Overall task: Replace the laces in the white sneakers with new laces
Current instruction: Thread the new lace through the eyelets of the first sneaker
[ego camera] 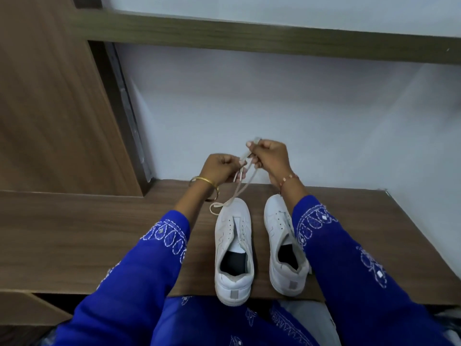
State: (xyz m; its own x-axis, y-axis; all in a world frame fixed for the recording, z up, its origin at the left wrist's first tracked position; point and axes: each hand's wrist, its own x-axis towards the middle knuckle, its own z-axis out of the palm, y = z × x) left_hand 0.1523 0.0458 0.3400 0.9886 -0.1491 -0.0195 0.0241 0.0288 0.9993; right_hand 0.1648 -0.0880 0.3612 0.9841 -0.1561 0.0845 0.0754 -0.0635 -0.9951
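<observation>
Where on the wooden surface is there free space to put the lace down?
Bare wood lies left of the left sneaker, under the left hand, and right of the right sneaker past the sleeve. The narrow strip between the sneakers is tight. Both hands hold the lace beyond the toes.

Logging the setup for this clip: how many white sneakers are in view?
2. The left sneaker stands on the wooden shelf, partly laced; the right sneaker stands beside it, partly behind the right sleeve. No others show.
</observation>
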